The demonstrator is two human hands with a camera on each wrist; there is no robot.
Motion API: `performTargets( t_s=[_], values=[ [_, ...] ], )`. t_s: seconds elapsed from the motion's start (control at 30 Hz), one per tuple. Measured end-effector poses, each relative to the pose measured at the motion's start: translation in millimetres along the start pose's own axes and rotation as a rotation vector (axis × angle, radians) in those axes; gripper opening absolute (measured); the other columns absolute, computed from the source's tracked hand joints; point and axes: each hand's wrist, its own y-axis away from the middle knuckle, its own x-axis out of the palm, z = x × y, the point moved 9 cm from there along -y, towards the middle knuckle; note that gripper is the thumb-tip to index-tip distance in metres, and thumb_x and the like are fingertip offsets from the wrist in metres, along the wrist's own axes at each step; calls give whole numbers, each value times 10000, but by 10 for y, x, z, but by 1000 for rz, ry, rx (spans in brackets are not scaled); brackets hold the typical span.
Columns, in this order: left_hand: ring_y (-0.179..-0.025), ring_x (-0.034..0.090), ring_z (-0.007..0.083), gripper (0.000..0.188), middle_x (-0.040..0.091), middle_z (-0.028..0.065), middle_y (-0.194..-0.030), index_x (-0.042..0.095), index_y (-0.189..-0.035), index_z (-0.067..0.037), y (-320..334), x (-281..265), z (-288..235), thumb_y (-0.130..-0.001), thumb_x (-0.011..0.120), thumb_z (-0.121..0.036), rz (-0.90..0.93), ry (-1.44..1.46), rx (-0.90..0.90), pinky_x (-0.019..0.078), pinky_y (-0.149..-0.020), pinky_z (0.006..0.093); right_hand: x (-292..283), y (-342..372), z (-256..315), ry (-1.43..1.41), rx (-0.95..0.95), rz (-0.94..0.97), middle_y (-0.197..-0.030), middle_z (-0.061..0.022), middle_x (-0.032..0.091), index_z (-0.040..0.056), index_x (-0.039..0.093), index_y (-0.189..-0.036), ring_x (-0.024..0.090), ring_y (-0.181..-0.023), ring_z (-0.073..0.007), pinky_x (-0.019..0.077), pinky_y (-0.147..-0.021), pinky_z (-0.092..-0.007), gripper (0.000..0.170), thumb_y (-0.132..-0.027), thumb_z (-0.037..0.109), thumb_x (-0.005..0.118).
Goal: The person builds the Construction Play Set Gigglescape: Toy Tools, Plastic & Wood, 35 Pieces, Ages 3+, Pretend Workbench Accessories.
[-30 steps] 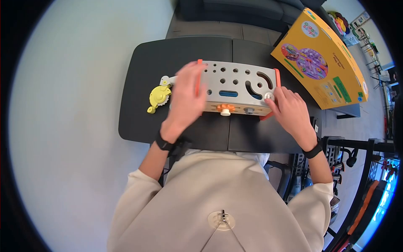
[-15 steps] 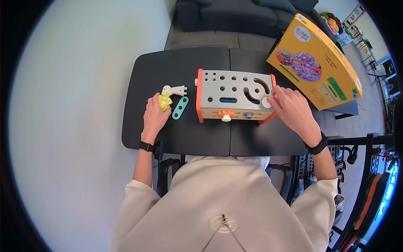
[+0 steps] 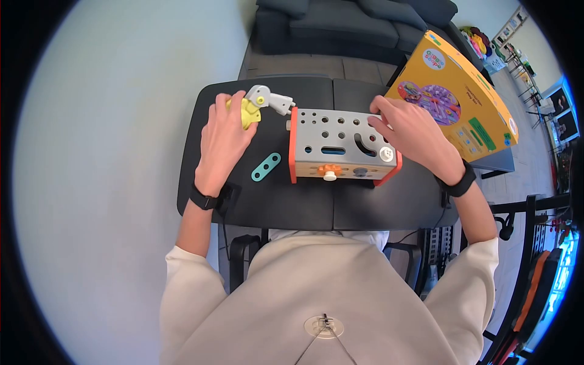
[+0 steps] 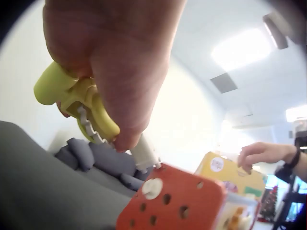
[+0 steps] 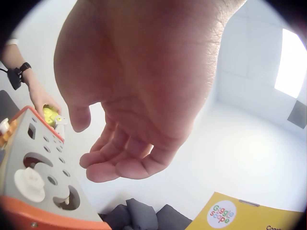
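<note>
My left hand (image 3: 222, 137) grips a yellow toy circular saw (image 3: 248, 114) with a toothed blade (image 4: 88, 125) and a light grey, pronged end piece (image 3: 281, 103). Those prongs overlap the far left corner of a toy workbench (image 3: 340, 143) in the head view. Grey and full of holes on top, the bench has red end panels (image 4: 175, 199). My right hand (image 3: 417, 134) hovers over its right part, fingers loosely bent and holding nothing. Below that hand a white screw (image 3: 386, 154) sits in the bench top. A teal three-hole strip (image 3: 266, 167) lies left of the bench.
The bench stands on a dark folding table (image 3: 274, 210) with a seam down its middle. A tall yellow box (image 3: 456, 100) stands at the far right. Beyond the table is a dark sofa (image 3: 340, 27); a white wall (image 3: 109, 152) runs along the left.
My left hand reached down left to the toy saw, then lifted it away from me towards the bench's far left corner. My right hand has come off the white screw and moved up.
</note>
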Motion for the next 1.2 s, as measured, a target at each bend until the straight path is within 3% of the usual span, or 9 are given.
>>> performTargets(
  t_s=[0.2, 0.27, 0.43, 0.5, 0.7, 0.87, 0.97, 1.1, 1.2],
  values=[
    [-1064, 652, 319, 634, 579, 116, -1233, 580, -1420, -69, -61, -277, -361, -855, 845, -186, -108, -99, 127, 640, -778, 431, 153, -412, 210, -30, -130, 69, -927, -173, 732, 28, 576, -1114, 720, -878, -407, 573, -771, -497, 269, -1062, 286, 631],
    [-1097, 651, 323, 652, 585, 114, -1280, 580, -1451, -59, -53, -248, -474, -867, 841, -183, -34, -133, 164, 627, -832, 432, 111, -534, 294, -25, -153, 44, -937, -185, 742, 24, 562, -1182, 725, -908, -412, 571, -784, -507, 277, -1066, 269, 622],
    [-1019, 648, 279, 774, 593, 107, -1248, 546, -1488, -60, -23, -244, -735, -833, 902, -267, 17, -224, 179, 631, -742, 386, 236, -771, 432, -89, -202, 140, -909, -211, 746, 11, 527, -1297, 729, -886, -429, 575, -762, -512, 356, -1056, 253, 628],
    [-1012, 649, 271, 785, 596, 102, -1233, 542, -1495, -59, -9, -245, -849, -830, 904, -270, 38, -268, 189, 630, -721, 374, 356, -817, 496, -52, -262, 149, -976, -196, 758, 57, 490, -1447, 727, -915, -418, 567, -806, -494, 481, -1049, 269, 657],
    [-983, 650, 241, 827, 608, 87, -1177, 524, -1521, -51, 19, -216, -1101, -829, 905, -296, 62, -456, 266, 620, -662, 334, 474, -956, 664, -27, -315, 192, -825, -204, 721, 24, 501, -1399, 706, -806, -418, 562, -735, -489, 520, -1002, 280, 719],
    [-953, 662, 241, 782, 614, 90, -1153, 537, -1514, -67, 22, -287, -1205, -861, 877, -330, 110, -555, 284, 616, -654, 339, 618, -1102, 677, -119, -295, 307, -877, -196, 746, 33, 488, -1323, 734, -831, -415, 581, -731, -504, 454, -980, 216, 724],
    [-941, 683, 260, 727, 632, 97, -1188, 540, -1513, -93, 28, -362, -1228, -900, 846, -336, 193, -360, 298, 614, -656, 359, 631, -1057, 661, -271, -294, 308, -839, -176, 728, 63, 478, -1344, 700, -779, -410, 543, -695, -495, 427, -991, 162, 698],
    [-1048, 711, 307, 585, 663, 108, -1320, 584, -1474, -105, 22, -464, -1269, -994, 741, -402, 243, -100, 351, 605, -839, 426, 577, -1005, 682, -347, -400, 199, -795, -151, 711, 86, 490, -1341, 662, -716, -399, 508, -663, -481, 386, -990, 73, 649],
    [-1115, 708, 323, 497, 683, 120, -1359, 630, -1424, -90, -57, -539, -1251, -1064, 633, -432, 299, 153, 341, 569, -958, 432, 610, -1006, 656, -330, -397, 243, -819, -161, 717, 90, 503, -1334, 663, -720, -395, 518, -677, -484, 395, -971, 72, 659]
  ],
)
